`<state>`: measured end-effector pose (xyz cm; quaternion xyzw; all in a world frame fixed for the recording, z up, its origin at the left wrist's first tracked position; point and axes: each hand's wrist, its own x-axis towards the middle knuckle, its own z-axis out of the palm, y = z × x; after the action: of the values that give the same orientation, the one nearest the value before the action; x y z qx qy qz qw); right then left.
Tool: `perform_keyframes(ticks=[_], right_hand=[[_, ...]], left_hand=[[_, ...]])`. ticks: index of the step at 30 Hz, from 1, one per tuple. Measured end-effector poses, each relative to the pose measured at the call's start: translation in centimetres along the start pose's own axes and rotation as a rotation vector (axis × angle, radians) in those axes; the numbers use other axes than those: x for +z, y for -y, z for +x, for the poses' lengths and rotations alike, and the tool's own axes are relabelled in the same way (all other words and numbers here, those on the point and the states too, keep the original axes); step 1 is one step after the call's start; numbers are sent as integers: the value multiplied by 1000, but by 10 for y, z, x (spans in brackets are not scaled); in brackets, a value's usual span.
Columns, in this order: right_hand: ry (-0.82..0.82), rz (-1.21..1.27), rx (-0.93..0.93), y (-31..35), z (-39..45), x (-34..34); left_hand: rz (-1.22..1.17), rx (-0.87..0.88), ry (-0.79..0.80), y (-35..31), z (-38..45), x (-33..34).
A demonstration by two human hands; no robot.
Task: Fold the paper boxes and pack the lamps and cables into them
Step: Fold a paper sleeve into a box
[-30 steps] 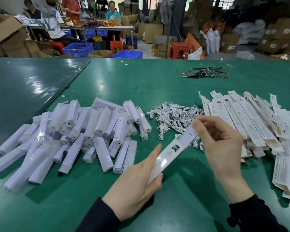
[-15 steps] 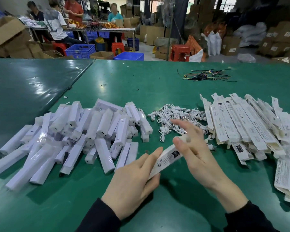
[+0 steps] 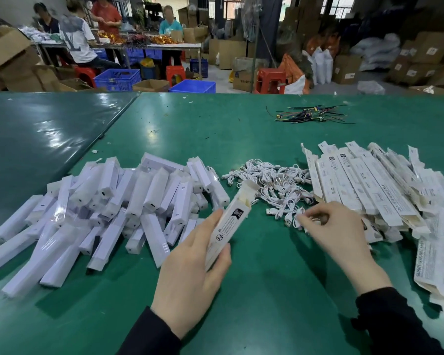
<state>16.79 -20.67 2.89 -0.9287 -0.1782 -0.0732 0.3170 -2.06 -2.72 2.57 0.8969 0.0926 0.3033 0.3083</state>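
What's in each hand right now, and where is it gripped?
The left hand grips the white folded paper box round its lower half. The right hand pinches a white coiled cable at the pile's near edge.

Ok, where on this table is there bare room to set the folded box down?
Bare green table lies between the left hand and right hand, and beyond the cables toward the wire scraps. Crowded: lamps left, flat boxes right.
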Motion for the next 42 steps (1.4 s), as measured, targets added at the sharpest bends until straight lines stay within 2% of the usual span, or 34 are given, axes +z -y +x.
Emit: perform_keyframes(ticks=[2, 4, 8, 10, 12, 13, 14, 16, 19, 24, 28, 32, 38, 42], right_hand=[[153, -310, 2, -1, 1, 9], [178, -351, -8, -1, 2, 13], [129, -162, -98, -4, 2, 11], [13, -39, -152, -2, 0, 8], [-67, 204, -146, 8, -5, 4], [-36, 390, -104, 15, -8, 1], [63, 594, -56, 24, -12, -1], [348, 894, -26, 40, -21, -2], [620, 973, -106, 53, -32, 2], [764, 1032, -171, 57, -38, 7], [756, 1027, -117, 62, -44, 12], [781, 1014, -44, 64, -45, 16], [1126, 1197, 57, 65, -49, 20], [1152, 1214, 128, 66, -47, 14]], left_hand=[[-8, -21, -17, -1, 0, 0], [-23, -35, -23, 0, 1, 1], [-115, -111, -28, 2, 1, 3], [-165, -151, -54, 4, 2, 4], [-257, -194, -75, 4, 3, 4], [-325, -223, -71, 4, 3, 4], [-401, -256, -53, 3, 3, 4], [-526, -321, -13, 1, 3, 2], [-623, -351, 46, -3, 5, -2], [-638, -286, 151, 0, 5, -3], [-583, -260, 135, -2, 4, -3], [-646, -255, 94, -5, 6, -6], [-733, -247, 80, -6, 6, -8], [-714, -252, 76, -6, 6, -7]])
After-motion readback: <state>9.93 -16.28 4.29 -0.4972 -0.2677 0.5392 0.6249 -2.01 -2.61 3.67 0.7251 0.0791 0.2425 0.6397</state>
